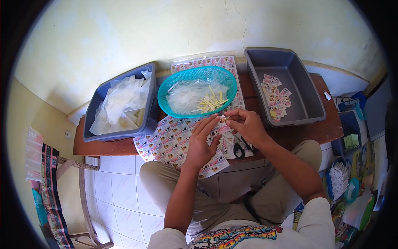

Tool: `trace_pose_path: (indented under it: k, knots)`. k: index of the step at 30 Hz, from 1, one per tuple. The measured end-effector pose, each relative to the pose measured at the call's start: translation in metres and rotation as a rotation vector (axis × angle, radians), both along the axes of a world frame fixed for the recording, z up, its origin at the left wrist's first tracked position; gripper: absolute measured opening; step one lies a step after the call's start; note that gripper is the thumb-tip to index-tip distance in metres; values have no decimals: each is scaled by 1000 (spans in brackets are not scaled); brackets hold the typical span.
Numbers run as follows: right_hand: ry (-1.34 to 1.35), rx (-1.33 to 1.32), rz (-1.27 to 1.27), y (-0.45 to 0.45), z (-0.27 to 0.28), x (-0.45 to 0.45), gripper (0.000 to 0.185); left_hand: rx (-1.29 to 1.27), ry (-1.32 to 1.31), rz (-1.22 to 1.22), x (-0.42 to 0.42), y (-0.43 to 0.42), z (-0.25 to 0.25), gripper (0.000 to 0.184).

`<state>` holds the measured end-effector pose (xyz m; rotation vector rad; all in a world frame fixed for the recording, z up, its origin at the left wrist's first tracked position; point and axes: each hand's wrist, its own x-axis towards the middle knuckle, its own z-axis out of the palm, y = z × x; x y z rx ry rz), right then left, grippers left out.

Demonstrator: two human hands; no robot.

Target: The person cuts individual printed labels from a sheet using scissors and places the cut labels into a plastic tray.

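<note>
A small printed label (221, 126) is held between my two hands, just in front of the turquoise basket (162, 106). My left hand (202, 141) grips its left side with fingers and thumb. My right hand (250, 125) pinches its upper right corner. Whether the label sits inside a plastic sleeve, I cannot tell. Uncut sheets of the same printed labels (172, 139) lie under and beside my left hand, hanging over the table edge. Scissors (239, 150) with black handles rest below my right hand. In the basket are clear plastic bags (188, 95) and short yellow strips (213, 102).
On the left, a grey bin (152, 93) holds translucent bags (120, 103). The grey bin (309, 93) on the right contains a pile of printed labels (275, 97). Both stand on a brown wooden table (319, 133) against the wall. Several household items crowd the floor at right.
</note>
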<state>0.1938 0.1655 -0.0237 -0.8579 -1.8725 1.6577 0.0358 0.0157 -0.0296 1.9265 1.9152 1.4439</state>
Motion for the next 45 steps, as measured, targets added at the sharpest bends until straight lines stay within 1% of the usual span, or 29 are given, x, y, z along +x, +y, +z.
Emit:
trace_pose_path:
  k: [2, 5, 6, 10, 11, 12, 14, 17, 21, 23, 24, 26, 27, 29, 30, 32, 36, 38, 39, 41, 42, 44, 45]
  knots:
    - [-41, 45, 0, 0, 1, 1, 35, -11, -8, -2, 1, -1, 2, 66]
    - [-21, 29, -12, -1, -2, 0, 35, -10, -18, 19, 1, -2, 3, 65]
    - [-20, 28, -12, -1, -2, 0, 35, 9, 24, 48, 0, -1, 1, 66]
    - [31, -145, 8, -2, 2, 2, 37, 32, 89, 74, -4, -1, -2, 64]
    - [70, -215, 24, -2, 3, 3, 37, 32, 85, 73, -4, -1, -2, 64]
    - [69, -214, 26, -2, 5, 4, 37, 33, 72, 70, -4, -1, -1, 64]
    - [57, -314, 60, -3, 10, 5, 39, 33, 63, 71, -5, -3, 0, 64]
    - [74, -366, 64, -3, 7, 7, 41, 35, 31, 65, -4, -4, 1, 66]
    - [64, -361, 73, -4, 8, 9, 40, 36, 17, 58, -4, -6, 0, 67]
    - [59, -272, 55, -4, 4, 10, 38, 38, 19, 65, -4, -7, -1, 68]
    - [56, -272, 57, -5, 4, 11, 38, 36, 19, 66, -4, -7, -1, 68]
    - [0, -162, 50, -6, 5, 13, 38, 32, 16, 70, -4, -8, -2, 68]
    - [-3, -162, 53, -5, 2, 14, 38, 24, 8, 67, -5, -9, -3, 68]
    - [-44, -1, 44, -6, -5, 18, 41, 14, -3, 68, -4, -11, -4, 68]
    - [-45, -2, 47, -9, -1, 19, 41, 13, 5, 70, -4, -11, -5, 68]
    - [-154, 248, 40, -17, 9, 26, 42, 12, 13, 74, -4, -12, -6, 68]
    - [-243, 318, 97, -22, 5, 36, 42, 12, 9, 66, -4, -13, -11, 69]
    - [-399, 617, 140, -22, -4, 43, 45, 15, 12, 70, -4, -14, -11, 69]
    - [-395, 618, 145, -25, -6, 46, 45, 13, 25, 73, -4, -14, -11, 69]
    - [-639, 688, 164, -31, -9, 51, 55, 9, 37, 78, -3, -17, -11, 69]
    - [-638, 690, 164, -34, -6, 52, 55, 5, 36, 77, -3, -17, -11, 70]
    - [-866, 673, 255, -40, 4, 55, 68, 4, 34, 75, -2, -18, -11, 70]
    - [-867, 674, 254, -42, 3, 57, 68, 5, 36, 72, -2, -19, -11, 70]
